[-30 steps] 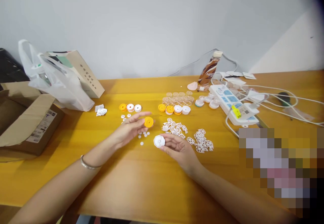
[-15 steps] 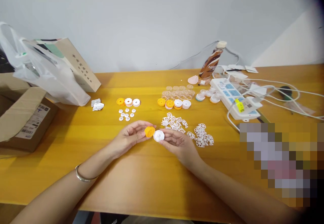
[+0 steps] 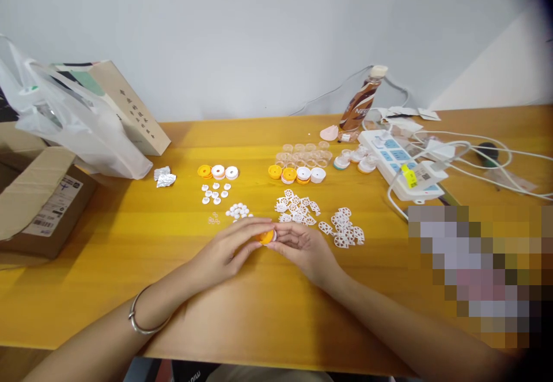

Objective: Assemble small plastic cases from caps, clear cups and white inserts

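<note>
Over the middle of the table, my left hand point(image 3: 228, 249) is closed on an orange round plastic cap point(image 3: 266, 237). My right hand point(image 3: 305, 250) pinches a white round plastic piece point(image 3: 275, 235) from the other side. The two parts are together, the orange one facing me and covering most of the white one; whether they are joined I cannot tell. Just beyond my left fingers lies a cluster of small white round pieces point(image 3: 237, 210), with tiny clear rings point(image 3: 213, 219) to its left. White spoked plastic wheels point(image 3: 297, 206) lie in a pile beyond my right hand.
Orange and white caps stand in a left row point(image 3: 218, 172) and a right row point(image 3: 296, 174). Clear cups point(image 3: 305, 155) sit behind. A power strip point(image 3: 401, 166) with cables and a bottle point(image 3: 362, 99) are at right; a cardboard box point(image 3: 47, 197) and plastic bag point(image 3: 95, 134) at left.
My left hand has brought the orange cap right and over the white piece, which earlier was held beside it. The small white pieces and clear rings behind my left hand now show.
</note>
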`<state>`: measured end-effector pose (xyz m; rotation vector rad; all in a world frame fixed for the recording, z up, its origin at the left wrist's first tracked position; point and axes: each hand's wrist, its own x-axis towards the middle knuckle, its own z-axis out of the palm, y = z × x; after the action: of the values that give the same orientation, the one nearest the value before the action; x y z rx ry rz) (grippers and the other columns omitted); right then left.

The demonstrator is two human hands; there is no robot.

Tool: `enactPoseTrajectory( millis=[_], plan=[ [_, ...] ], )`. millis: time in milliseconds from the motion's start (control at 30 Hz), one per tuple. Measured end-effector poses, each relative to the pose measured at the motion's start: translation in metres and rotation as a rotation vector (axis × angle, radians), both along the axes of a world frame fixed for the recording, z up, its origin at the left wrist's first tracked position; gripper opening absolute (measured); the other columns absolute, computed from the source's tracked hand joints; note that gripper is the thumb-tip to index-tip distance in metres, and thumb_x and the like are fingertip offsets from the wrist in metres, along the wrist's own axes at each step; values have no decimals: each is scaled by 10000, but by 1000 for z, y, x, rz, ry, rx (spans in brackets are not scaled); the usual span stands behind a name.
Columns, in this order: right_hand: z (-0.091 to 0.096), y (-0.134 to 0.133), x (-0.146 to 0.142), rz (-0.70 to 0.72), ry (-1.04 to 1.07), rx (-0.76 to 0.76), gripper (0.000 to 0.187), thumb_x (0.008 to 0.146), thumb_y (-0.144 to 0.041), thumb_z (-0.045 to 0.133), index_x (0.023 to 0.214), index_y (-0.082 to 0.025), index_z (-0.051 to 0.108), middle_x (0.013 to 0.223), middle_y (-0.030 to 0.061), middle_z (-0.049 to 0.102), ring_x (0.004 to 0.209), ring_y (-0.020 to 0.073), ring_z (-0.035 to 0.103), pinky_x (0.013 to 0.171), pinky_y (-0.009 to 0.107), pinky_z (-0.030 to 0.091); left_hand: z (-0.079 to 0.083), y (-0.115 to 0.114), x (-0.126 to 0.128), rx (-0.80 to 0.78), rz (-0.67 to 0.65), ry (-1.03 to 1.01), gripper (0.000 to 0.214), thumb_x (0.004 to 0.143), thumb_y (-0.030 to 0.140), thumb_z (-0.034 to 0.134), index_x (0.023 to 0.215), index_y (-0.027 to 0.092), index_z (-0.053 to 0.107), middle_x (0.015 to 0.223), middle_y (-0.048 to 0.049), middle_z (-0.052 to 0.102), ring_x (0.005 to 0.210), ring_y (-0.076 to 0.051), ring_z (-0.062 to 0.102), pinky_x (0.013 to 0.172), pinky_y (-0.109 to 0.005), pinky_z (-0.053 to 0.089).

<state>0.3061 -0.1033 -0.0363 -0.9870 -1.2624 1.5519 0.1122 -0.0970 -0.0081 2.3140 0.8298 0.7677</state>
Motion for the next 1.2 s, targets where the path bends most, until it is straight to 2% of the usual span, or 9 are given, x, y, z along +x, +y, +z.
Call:
enactPoseTrajectory(
  millis=[100, 300, 667, 833, 1200],
  plan=[
    [1, 0, 1, 7, 13, -10, 221, 634, -231, 739, 842, -224, 665, 756, -17, 702, 743, 145, 672, 789, 308, 540, 1, 1, -2, 61, -21, 65, 441, 867, 103, 448, 1291, 215, 406, 1236, -97, 531, 1157, -178, 482, 988, -383, 423],
    [-3, -1, 0, 17, 16, -18, 208, 616, -255, 749, 807, -232, 672, 772, -18, 711, 754, 159, 676, 786, 315, 539, 2, 2, -4, 74, -81, 86, 406, 866, 97, 443, 1262, 187, 442, 1202, -112, 556, 1119, -182, 514, 953, -381, 458],
    [0, -4, 0, 93, 17, -28, 183, 677, -260, 705, 857, -236, 677, 800, -4, 711, 758, 154, 668, 801, 315, 519, 0, -1, -5, 93, -49, 96, 405, 864, 126, 479, 1260, 201, 448, 1158, -98, 585, 1072, -173, 548, 911, -342, 487],
    [5, -7, -1, 95, 24, -64, 320, 597, -198, 766, 886, -218, 631, 763, -16, 685, 707, 126, 645, 737, 280, 525, 2, -3, -5, 44, -14, 88, 379, 862, 158, 499, 1237, 200, 466, 1137, -98, 585, 1061, -175, 547, 901, -325, 483],
    [5, -11, -4, 67, -12, -60, 306, 643, -217, 731, 906, -200, 575, 790, -3, 655, 722, 118, 630, 737, 278, 516, 2, -5, -3, -18, -31, 89, 375, 859, 94, 456, 1219, 195, 459, 1180, -119, 438, 1153, -203, 430, 966, -357, 412]
  ],
)
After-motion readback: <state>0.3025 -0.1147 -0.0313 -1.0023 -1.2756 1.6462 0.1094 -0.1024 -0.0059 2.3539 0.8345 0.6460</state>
